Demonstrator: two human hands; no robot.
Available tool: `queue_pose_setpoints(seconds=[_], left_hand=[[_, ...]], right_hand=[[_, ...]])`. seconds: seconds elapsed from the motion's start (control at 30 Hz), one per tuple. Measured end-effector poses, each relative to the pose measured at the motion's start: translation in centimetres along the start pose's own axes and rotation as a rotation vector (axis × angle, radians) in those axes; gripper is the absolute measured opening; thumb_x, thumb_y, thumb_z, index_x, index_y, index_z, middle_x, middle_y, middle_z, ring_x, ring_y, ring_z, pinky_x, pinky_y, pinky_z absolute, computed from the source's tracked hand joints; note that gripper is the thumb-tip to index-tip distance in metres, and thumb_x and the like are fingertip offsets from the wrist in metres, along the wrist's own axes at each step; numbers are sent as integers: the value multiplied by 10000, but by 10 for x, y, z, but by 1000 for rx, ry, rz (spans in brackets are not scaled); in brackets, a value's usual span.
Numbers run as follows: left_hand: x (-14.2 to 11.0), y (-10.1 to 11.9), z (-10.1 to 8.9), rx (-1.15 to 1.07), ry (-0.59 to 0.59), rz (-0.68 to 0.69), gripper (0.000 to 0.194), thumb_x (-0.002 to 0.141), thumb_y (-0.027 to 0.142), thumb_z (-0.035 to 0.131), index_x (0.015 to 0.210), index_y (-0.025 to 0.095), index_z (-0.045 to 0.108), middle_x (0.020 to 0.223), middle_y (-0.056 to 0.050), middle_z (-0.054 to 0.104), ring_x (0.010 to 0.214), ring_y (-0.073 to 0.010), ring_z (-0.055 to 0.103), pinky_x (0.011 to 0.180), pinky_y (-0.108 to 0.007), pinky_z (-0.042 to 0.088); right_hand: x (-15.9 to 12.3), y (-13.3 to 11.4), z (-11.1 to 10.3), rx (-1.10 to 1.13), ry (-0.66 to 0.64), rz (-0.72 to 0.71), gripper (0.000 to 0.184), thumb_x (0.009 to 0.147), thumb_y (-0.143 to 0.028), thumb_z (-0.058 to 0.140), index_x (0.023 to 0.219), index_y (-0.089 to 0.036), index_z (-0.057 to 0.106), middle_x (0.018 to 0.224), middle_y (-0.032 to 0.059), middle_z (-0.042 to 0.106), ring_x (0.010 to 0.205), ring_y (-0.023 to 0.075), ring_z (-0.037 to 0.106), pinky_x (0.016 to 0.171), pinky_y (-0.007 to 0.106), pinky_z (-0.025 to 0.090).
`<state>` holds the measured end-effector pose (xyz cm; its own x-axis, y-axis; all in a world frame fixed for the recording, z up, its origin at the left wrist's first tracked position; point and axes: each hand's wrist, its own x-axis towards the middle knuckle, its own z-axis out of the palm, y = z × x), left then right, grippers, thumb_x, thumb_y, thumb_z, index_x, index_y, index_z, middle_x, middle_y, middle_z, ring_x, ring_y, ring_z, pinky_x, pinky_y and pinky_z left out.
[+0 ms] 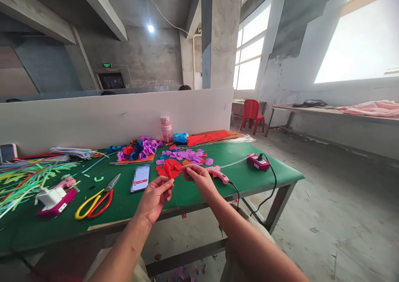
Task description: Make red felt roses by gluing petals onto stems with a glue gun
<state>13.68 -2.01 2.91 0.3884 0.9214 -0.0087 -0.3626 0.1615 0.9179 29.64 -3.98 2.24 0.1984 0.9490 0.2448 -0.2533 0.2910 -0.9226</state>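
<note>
Between thumb and fingertips, my left hand point(157, 194) pinches the base of a red paper flower point(168, 170) above the table's near edge. Close to its right side is my right hand point(201, 181), thumb and forefinger pressed together; whatever they hold is too small to make out. Loose red petals point(160, 169) and purple petals point(190, 155) lie behind the hands. A pink glue gun point(220, 175), a clear glue stick reaching out from its rear, rests just right of my right hand. Finished purple, red and blue flowers point(146, 146) are heaped further back.
Left on the green table point(115, 209) are scissors point(99, 199), a phone point(141, 178), a magenta power strip point(59, 203) and coloured pipe cleaners point(34, 176). A second power strip point(258, 162) trails a cord at right. Behind stand a pink bottle point(166, 129) and white partition point(124, 113).
</note>
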Motion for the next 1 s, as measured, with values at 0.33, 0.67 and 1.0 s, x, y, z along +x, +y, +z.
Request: queue_pose_setpoints(seconds=[0.33, 0.67, 1.0], left_hand=[[-7, -37, -3, 36, 59, 13, 241, 586, 257, 756, 673, 141, 564, 568, 42, 553, 428, -43, 452, 393, -169, 329], [-4, -46, -13, 24, 144, 76, 270, 543, 266, 778, 651, 138, 566, 532, 52, 533, 437, -54, 469, 407, -180, 365], [3, -39, -10, -53, 142, 115, 236, 536, 231, 779, 630, 129, 588, 566, 34, 557, 459, -41, 470, 406, -162, 358]], right_hand=[[-35, 43, -3, -164, 141, -66, 273, 725, -424, 577, 797, -171, 650, 738, 34, 640, 656, 138, 553, 625, 260, 439], [-31, 56, 8, -117, -10, 44, 335, 715, -454, 603, 897, -177, 648, 791, 24, 653, 656, 123, 563, 612, 239, 439], [-41, 66, 12, -247, -107, 61, 272, 690, -452, 625, 708, -180, 633, 636, 2, 650, 561, 117, 529, 533, 224, 362]])
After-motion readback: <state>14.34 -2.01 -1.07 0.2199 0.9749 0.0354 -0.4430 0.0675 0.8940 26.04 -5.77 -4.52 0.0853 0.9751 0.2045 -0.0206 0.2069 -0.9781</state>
